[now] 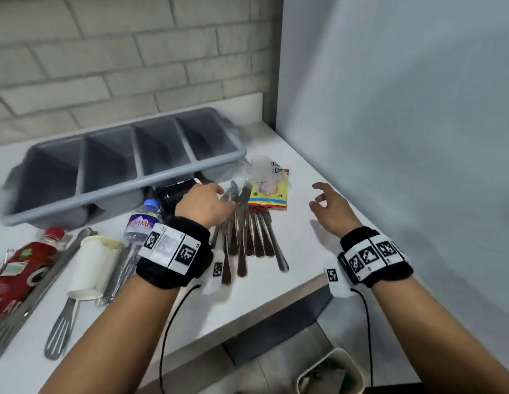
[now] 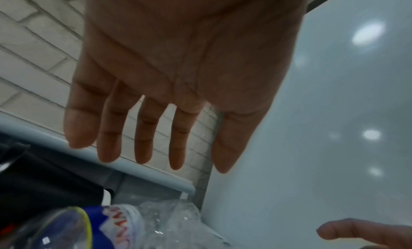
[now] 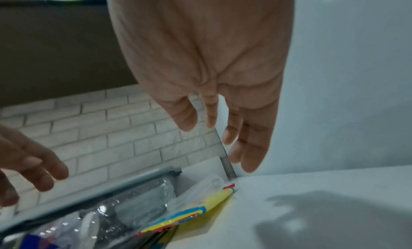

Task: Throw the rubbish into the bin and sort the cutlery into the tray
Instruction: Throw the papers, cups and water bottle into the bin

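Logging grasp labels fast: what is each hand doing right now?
Left hand: open, fingers straight over the cutlery pile, holding nothing.
Right hand: open, fingers relaxed above the counter, holding nothing.

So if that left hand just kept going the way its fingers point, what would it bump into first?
Probably the clear crumpled plastic and colourful packet beyond the left hand, which is over the cutlery pile. The grey tray lies behind; depth is hard to judge.

A long grey plastic four-compartment cutlery tray point(image 1: 128, 177) lies along the counter's back. Just in front, a fanned bunch of steel knives point(image 1: 247, 237) rests beside a yellow, multicoloured wrapper point(image 1: 269, 191) and crumpled clear plastic point(image 1: 256, 166).
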